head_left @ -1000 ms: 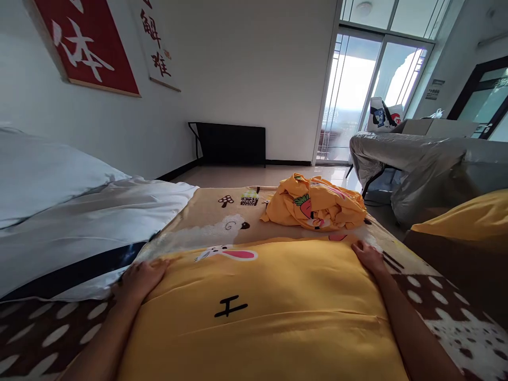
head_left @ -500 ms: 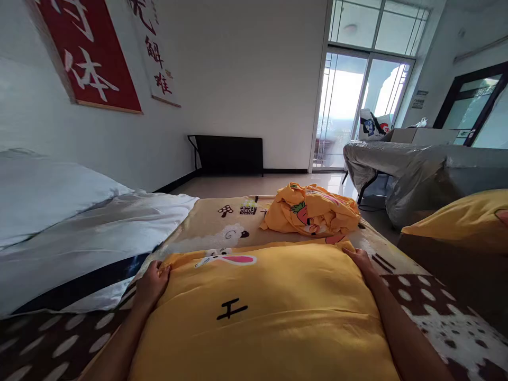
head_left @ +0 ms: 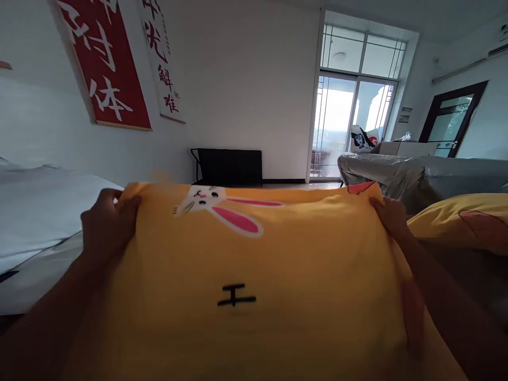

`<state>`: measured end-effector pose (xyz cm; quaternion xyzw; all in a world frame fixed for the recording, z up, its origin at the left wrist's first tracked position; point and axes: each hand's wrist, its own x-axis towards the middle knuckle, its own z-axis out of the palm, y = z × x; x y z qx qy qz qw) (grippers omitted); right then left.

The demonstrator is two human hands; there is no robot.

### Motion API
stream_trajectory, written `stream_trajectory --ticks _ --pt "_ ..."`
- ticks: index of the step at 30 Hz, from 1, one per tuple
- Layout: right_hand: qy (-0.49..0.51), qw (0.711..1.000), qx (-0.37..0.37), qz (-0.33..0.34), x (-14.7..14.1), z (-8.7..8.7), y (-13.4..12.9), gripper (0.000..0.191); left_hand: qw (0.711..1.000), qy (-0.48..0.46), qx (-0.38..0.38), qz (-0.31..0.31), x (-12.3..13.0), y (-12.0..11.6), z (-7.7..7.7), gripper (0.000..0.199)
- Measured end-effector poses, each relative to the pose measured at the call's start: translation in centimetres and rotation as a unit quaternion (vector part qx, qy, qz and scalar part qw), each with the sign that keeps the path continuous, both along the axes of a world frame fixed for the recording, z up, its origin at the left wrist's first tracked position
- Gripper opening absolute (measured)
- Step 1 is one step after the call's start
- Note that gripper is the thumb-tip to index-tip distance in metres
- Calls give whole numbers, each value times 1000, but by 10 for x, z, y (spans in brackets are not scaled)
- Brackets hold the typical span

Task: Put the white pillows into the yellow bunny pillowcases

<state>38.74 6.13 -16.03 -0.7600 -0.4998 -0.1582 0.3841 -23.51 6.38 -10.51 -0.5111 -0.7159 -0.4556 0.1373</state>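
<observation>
A yellow pillow [head_left: 254, 259] with a white rabbit print and a black mark is held up in front of me, filling the lower middle. My left hand [head_left: 110, 219] is closed on its far left corner, thumb over the cloth. On the opposite side, my right hand [head_left: 391, 216] grips the far right corner. The cloth between the two hands is stretched nearly straight along its upper edge. Its lower part is blurred and runs out of view.
White bedding [head_left: 43, 206] lies at the left. Another yellow pillow [head_left: 464, 219] is at the right. Behind it stands a plastic-covered table [head_left: 448, 172] with boxes. A black folded panel [head_left: 230, 166] leans by the far wall, near a glass door [head_left: 333, 121].
Both hands have risen with the yellow pillow and come nearer the camera, the left moving outward. The view has tilted up. The pillow now hides the bed and the crumpled yellow cloth.
</observation>
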Motion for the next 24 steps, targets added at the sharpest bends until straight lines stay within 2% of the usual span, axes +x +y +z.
stream_trajectory --ticks 1,3,6,7,10,11,12,14,15,16,18,21,24 --pt "-6 1000 -6 -19 -5 9 0 45 1000 -1 5 2 6 2 5 70" --pt "-22 998 -20 -47 -22 13 0 45 1000 29 0 -5 24 8 -1 66" --pt "-76 996 -21 -34 -67 -11 2 53 991 110 -9 -72 66 14 -38 58" --pt "-88 996 -21 3 -87 -23 2 55 985 129 -18 -109 84 14 -54 53" --pt "-71 974 -57 208 -155 -62 -4 52 953 188 -60 -230 143 6 -105 41" --pt "-61 955 -84 278 -178 -73 -9 53 934 215 -78 -276 160 1 -120 40" --pt "-49 935 -115 332 -197 -84 -14 54 896 267 -109 -338 174 -5 -135 41" --pt "-41 899 -164 405 -221 -103 -27 53 853 309 -150 -394 188 -17 -160 43" --pt "-37 891 -172 418 -224 -112 -33 52 848 310 -158 -399 186 -22 -172 45" --pt "-33 891 -174 418 -221 -121 -39 52 856 301 -156 -389 180 -28 -183 47" --pt "-26 908 -167 383 -196 -142 -51 52 879 286 -143 -354 152 -39 -204 49" --pt "-42 942 -170 287 -132 -182 -74 53 896 296 -138 -301 89 -58 -235 52" --pt "-87 971 -146 167 -64 -224 -107 57 928 257 -147 -224 24 -84 -262 57"
